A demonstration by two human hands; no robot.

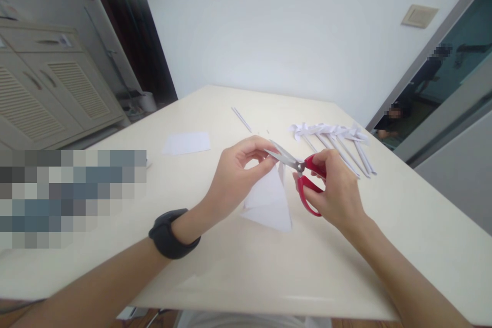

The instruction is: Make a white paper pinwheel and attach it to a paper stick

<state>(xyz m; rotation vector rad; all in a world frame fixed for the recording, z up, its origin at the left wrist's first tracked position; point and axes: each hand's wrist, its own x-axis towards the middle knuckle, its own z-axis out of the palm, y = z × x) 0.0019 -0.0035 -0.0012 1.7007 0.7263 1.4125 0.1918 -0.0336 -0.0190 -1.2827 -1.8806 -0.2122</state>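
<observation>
My left hand pinches the top of a folded white paper triangle and holds it just above the cream table. A black band sits on that wrist. My right hand grips red-handled scissors, fingers through the loops. The steel blades point left and are slightly apart at the paper's upper corner, close to my left fingertips.
A row of white paper pinwheels on paper sticks lies at the table's far right. A small white paper sheet and a thin paper stick lie farther back. Cabinets stand at left, a glass door at right.
</observation>
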